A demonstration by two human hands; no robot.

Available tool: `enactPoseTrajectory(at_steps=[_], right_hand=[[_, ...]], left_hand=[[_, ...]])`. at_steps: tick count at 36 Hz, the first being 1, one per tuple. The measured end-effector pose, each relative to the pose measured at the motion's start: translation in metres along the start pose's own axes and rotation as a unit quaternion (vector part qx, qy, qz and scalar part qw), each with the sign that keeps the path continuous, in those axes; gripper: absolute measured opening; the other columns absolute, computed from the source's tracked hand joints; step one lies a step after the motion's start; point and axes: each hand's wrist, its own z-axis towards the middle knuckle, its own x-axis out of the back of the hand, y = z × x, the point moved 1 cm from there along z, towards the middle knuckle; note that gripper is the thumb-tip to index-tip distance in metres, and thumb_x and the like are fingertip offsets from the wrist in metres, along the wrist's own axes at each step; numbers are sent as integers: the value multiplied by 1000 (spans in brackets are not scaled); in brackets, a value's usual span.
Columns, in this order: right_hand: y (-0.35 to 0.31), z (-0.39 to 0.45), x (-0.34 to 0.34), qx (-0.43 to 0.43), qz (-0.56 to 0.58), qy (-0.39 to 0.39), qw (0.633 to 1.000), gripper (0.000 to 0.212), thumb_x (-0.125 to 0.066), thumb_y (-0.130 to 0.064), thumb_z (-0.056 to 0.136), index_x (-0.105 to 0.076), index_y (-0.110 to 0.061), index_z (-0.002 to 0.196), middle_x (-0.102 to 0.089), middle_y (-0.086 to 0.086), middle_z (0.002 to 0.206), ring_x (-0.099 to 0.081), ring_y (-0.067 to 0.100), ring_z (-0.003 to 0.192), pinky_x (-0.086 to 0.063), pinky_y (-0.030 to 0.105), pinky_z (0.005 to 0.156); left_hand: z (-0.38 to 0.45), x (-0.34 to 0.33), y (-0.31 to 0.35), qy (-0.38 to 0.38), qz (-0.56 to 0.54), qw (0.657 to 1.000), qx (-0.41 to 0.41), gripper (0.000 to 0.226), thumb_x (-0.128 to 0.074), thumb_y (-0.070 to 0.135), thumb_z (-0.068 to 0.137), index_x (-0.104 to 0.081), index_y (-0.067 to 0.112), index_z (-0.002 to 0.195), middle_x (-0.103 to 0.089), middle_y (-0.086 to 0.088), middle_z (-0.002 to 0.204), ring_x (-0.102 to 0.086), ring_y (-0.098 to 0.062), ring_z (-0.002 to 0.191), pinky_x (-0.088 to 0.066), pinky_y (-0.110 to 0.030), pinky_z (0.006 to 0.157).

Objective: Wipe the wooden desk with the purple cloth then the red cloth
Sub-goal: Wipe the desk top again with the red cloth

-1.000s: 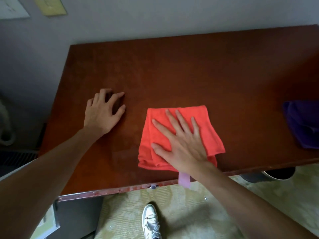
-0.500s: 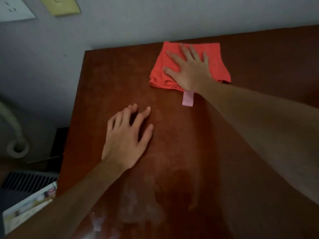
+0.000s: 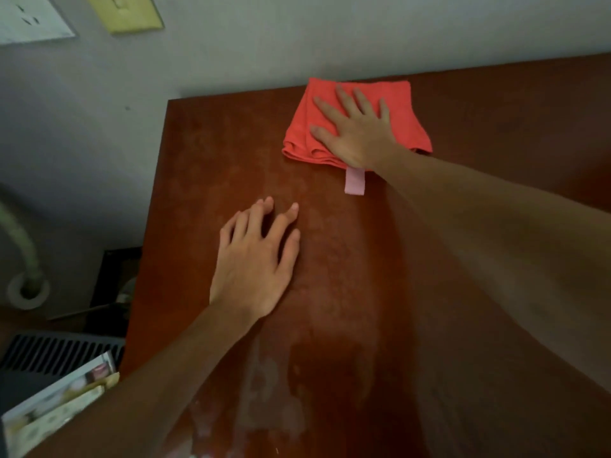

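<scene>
Red cloth (image 3: 401,109) lies folded at the far edge of the wooden worktop (image 3: 413,292), pinned under the right hand (image 3: 358,133).

From the left: a pale pipe (image 3: 23,246) runs down into a floor collar, a grey vent grille (image 3: 56,353) sits low beside the worktop, and a printed box (image 3: 56,406) pokes in at the corner. The left hand (image 3: 254,262) rests on the bare wood, fingers spread and lightly arched, its grip released and holding nothing. Further right, the right hand presses flat on the cloth with straight fingers (no clenched grip), and a pink tag (image 3: 354,181) trails from the cloth's near hem. Dull smears mark the near wood.
</scene>
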Motion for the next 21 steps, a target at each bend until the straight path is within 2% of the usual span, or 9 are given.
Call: enactPoseTrajectory(at_steps=[3, 7, 9, 12, 17, 21], right_hand=[[-11, -42, -1, 15, 5, -2, 1000, 65, -29, -68, 102, -15, -47, 161, -8, -1, 173, -5, 28, 159, -2, 62, 123], [-30, -124, 1, 26, 19, -16, 999, 66, -27, -69, 101, -11, -47, 161, -5, -3, 174, -2, 27, 159, 0, 61, 123], [-41, -173, 1, 35, 22, -19, 999, 68, -24, -71, 99, -11, -47, 161, -5, -3, 174, -2, 27, 159, 1, 61, 123], [-57, -241, 0, 44, 22, -29, 998, 74, -14, -73, 92, -12, -46, 162, -6, -3, 174, -2, 27, 159, 0, 62, 124], [-79, -354, 2, 67, 16, -12, 998, 70, -25, -69, 98, -19, -43, 162, -11, -1, 173, -6, 27, 160, -8, 62, 123], [-89, -394, 0, 75, 16, -17, 997, 70, -28, -70, 99, -17, -44, 162, -7, -3, 173, -2, 24, 160, -9, 61, 124]], left_hand=[[1, 0, -1, 22, -31, 999, -1, 43, -30, 40, 104, -55, 24, 134, -49, -7, 135, -47, -24, 125, -32, -41, 106], [1, 9, -1, 99, -60, 993, 15, 33, -36, 33, 103, -59, 10, 110, -53, -15, 117, -54, -31, 103, -40, -45, 87], [-5, 13, -2, 126, -65, 989, 44, 33, -36, 32, 104, -58, 8, 109, -53, -17, 116, -53, -33, 103, -40, -46, 85], [-14, 13, -11, 119, -64, 988, 73, 33, -38, 32, 103, -58, 7, 111, -52, -19, 119, -52, -35, 106, -40, -47, 88], [-49, 22, -24, 79, -9, 996, 44, 30, -44, 31, 102, -57, 9, 117, -48, -17, 123, -52, -34, 109, -41, -47, 91], [-61, 30, -32, 62, 14, 997, 45, 34, -45, 34, 102, -57, 11, 124, -46, -18, 127, -51, -35, 114, -41, -48, 94]])
